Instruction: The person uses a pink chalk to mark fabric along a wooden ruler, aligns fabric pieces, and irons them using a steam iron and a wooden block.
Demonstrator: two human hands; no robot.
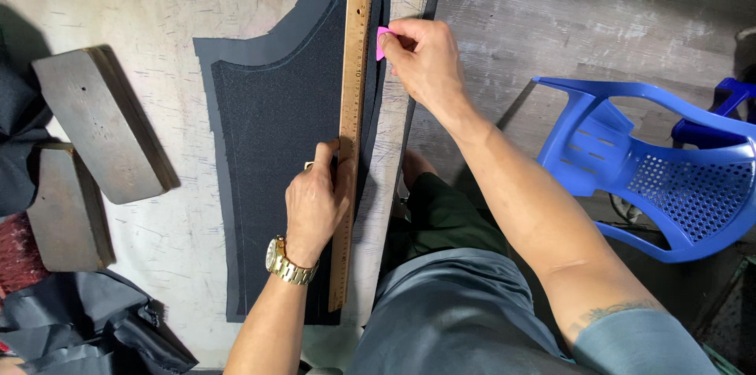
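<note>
Both hands are busy: my left hand (315, 202) lies flat, fingers spread, pressing the wooden ruler (351, 147) onto the dark fabric panel (276, 147), which lies by the right edge of the tabletop (157, 21). My right hand (421, 56) pinches a pink chalk piece (381, 42) against the ruler's far end. I judge the long ruler, pinned only near its middle, could pivot under sideways chalk pressure and skew the line. The fabric could also creep, since it overhangs the table's edge.
</note>
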